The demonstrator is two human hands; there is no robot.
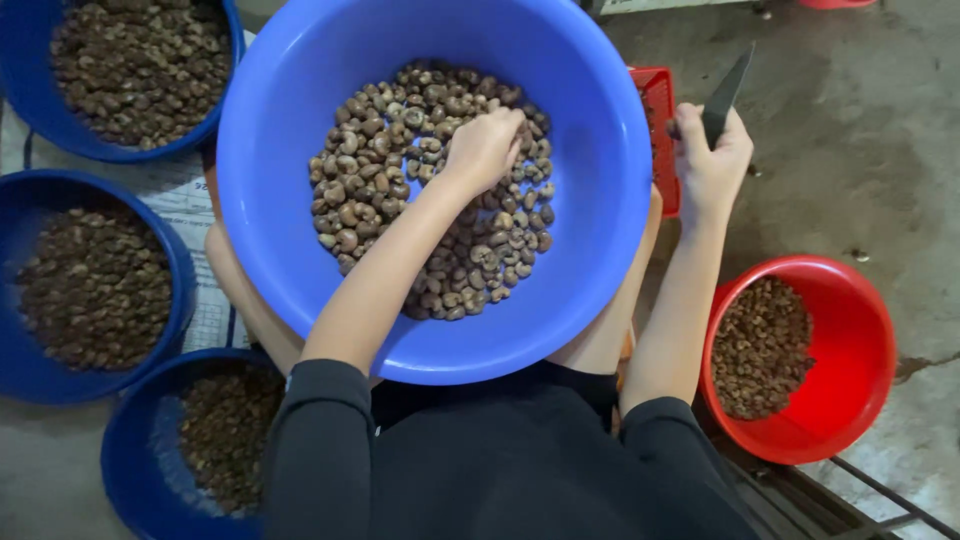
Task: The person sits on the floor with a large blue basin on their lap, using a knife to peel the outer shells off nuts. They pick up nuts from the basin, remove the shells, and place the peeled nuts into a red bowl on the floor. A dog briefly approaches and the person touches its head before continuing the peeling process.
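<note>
Head view: the left hand is closed into the nuts near the far rim of the blue basin; a dark knife is gripped by the right hand beside the red basket.

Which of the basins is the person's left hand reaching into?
The large light-blue basin on the lap: the left hand rests on its nuts. The darker blue basins and the red basin stand untouched.

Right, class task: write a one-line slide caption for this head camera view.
Left hand reaches into nuts in a big blue basin; right hand holds a dark knife.
</note>
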